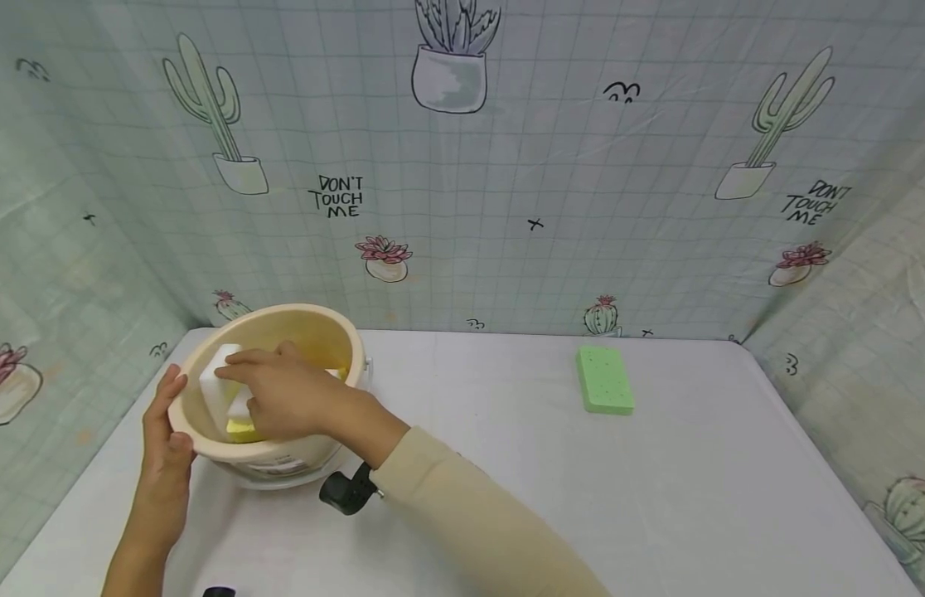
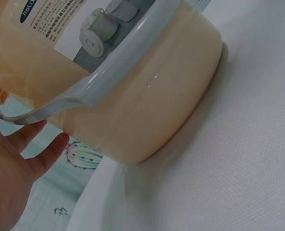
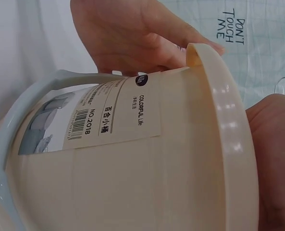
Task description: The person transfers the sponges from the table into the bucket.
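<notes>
A cream plastic bucket (image 1: pixel 263 452) stands at the left of the table, its grey handle (image 3: pixel 3 144) lowered along the side. My left hand (image 1: pixel 167 468) grips its left rim, the thumb at the front. Inside the mouth is my right hand (image 1: pixel 294 396), fingers bent down among sponges. Its fingertips touch an upright white sponge (image 1: pixel 215 388); a second white piece (image 1: pixel 241 403) and a yellow sponge (image 1: pixel 242 432) lie under the hand. More yellow and white shows beyond the wrist. The palm hides much of the contents, so I cannot tell whether the fingers pinch anything.
On the right half of the white table (image 1: pixel 500 431) a green sponge (image 1: pixel 606 380) lies flat near the back edge. A cloth printed with cacti (image 1: pixel 462 191) hangs behind and at both sides. A black fitting (image 1: pixel 346 491) sits under my right wrist.
</notes>
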The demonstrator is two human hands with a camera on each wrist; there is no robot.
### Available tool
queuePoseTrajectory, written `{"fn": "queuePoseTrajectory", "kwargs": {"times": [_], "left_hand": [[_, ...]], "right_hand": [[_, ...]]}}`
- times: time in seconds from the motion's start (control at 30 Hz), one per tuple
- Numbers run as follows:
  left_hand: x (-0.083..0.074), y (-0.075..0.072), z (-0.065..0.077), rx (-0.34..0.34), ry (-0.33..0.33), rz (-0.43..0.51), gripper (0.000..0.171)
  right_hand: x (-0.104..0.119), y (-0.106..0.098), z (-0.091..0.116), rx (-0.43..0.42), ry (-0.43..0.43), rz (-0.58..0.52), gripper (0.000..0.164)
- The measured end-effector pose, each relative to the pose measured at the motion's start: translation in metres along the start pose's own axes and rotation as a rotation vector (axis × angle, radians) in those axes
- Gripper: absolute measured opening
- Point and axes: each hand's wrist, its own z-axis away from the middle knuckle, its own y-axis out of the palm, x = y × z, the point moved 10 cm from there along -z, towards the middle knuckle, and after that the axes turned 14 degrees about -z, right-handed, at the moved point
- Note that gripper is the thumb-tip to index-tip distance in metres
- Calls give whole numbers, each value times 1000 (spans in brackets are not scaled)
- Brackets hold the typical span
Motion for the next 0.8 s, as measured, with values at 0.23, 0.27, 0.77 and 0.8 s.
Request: {"fn": "queuePoseTrajectory", "kwargs": {"times": [0.23, 0.27, 0.77, 0.8], "left_hand": [[-1, 0, 0, 11, 11, 4, 55], [-2, 0, 0, 15, 15, 3, 55], [-3, 1, 0, 11, 15, -19, 54], [-3, 1, -1, 11, 8, -29, 54]], "right_hand": [[4, 1, -1, 7, -28, 33, 53], [5, 0, 0, -1, -39, 35, 52], [-4, -32, 21, -156, -100, -195, 47], [-7, -36, 25, -178, -110, -209, 46]]}}
